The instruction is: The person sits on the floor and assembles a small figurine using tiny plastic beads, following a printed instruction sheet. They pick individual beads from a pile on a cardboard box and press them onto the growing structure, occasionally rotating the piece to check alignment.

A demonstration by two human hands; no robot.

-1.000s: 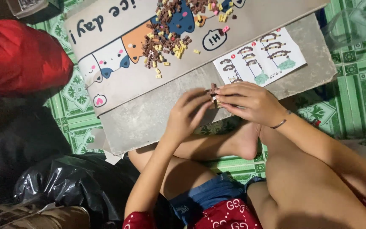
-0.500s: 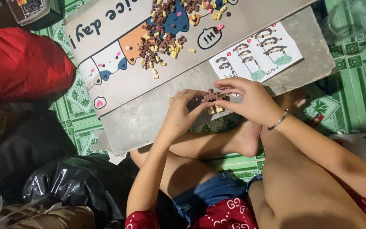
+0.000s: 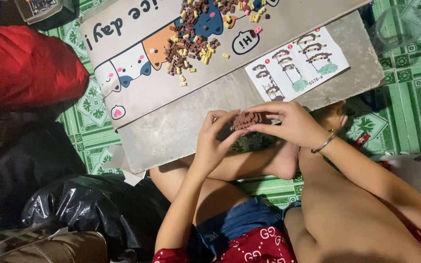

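Observation:
A small brown block assembly [image 3: 246, 120] made of tiny bricks is held between both hands above the near edge of a grey board [image 3: 181, 126]. My left hand [image 3: 214, 141] grips its left end with fingers curled. My right hand [image 3: 291, 124], with a thin bangle on the wrist, pinches its right end from above. A pile of loose tiny bricks [image 3: 196, 39], brown, yellow and pink, lies on a printed cartoon-cat mat [image 3: 137, 53] farther up. A white instruction sheet [image 3: 296, 65] with pictured build steps lies just beyond my hands.
A red cushion [image 3: 25, 65] sits at the left, a black plastic bag [image 3: 93, 209] at the lower left. Green patterned floor tiles [image 3: 410, 87] surround the board. A clear plastic container [image 3: 398, 24] stands at the upper right. My crossed bare legs fill the lower frame.
The hands have shifted slightly and turned the brown assembly, so its long studded face now shows between the fingers. The view has drifted a little.

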